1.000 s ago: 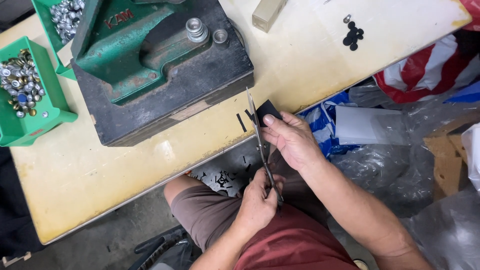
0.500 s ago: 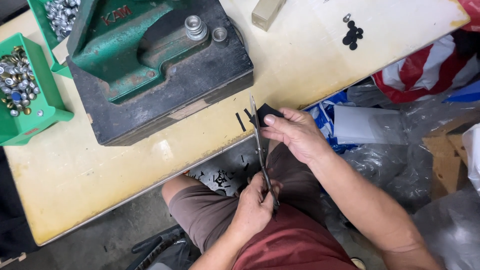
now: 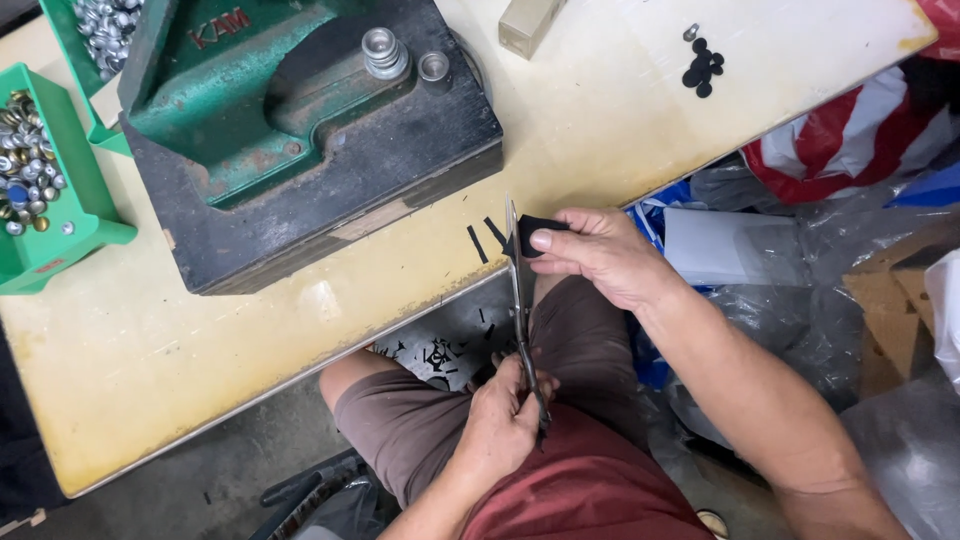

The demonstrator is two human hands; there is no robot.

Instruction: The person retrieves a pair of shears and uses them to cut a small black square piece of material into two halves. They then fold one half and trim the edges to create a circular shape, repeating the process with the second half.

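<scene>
While scissors are gripped by the left hand over the lap, a small black piece is pinched in the right hand at the table's edge, against the blades.

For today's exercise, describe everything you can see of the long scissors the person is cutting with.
The long metal scissors have slim, grey, shiny blades that are seen almost edge-on, so they look like one thin strip. They point away from the person, with the tips at the edge of the pale wooden table. The left hand grips the dark handles over the lap. The blades meet a small piece of black material pinched in the right hand.
</scene>
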